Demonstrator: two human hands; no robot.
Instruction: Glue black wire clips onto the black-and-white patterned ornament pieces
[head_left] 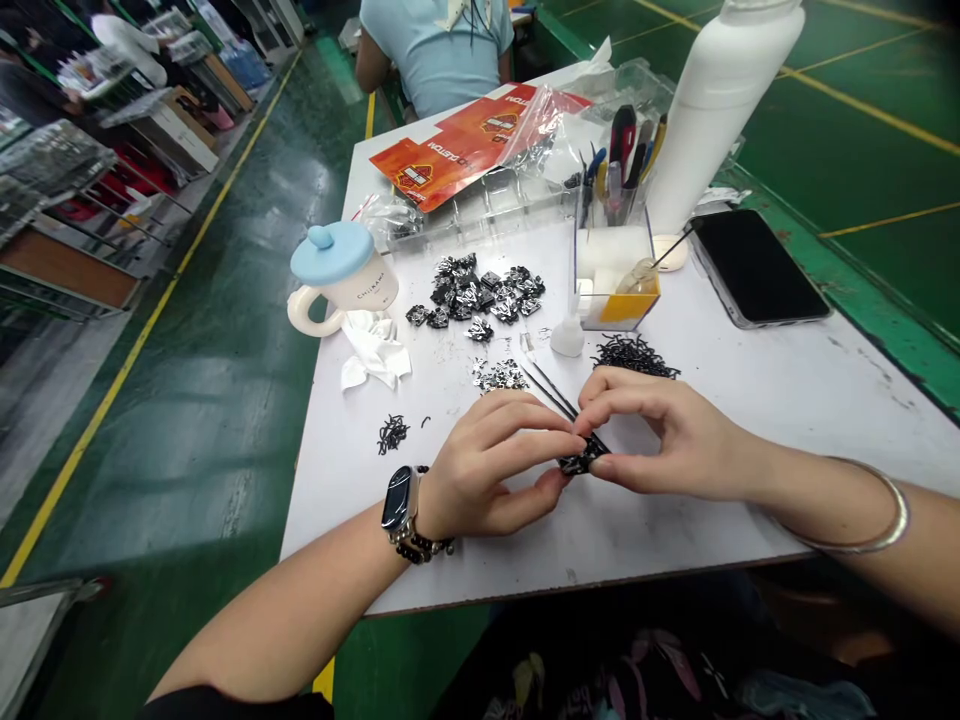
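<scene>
Between my two hands is a small black part (576,462), just above the white table near its front edge. My left hand (487,455) grips its left side with fingertips and thumb. On its other side my right hand (660,435) pinches it between thumb and forefinger. Fingers cover much of the part, so its exact kind is hidden. Behind it lie thin black tweezers (551,388), pointing away from me. Small metal pieces (501,376) are scattered beyond my left hand. A pile of short black curved pieces (636,355) lies past my right hand.
Farther back sits a heap of black parts (480,290). A lidded mug (352,270) and crumpled tissue (375,350) stand left. Toward the right are a tool holder (619,270), white bottle (720,100) and phone (757,265). A small black pile (392,434) lies left. Someone in blue (439,50) sits beyond.
</scene>
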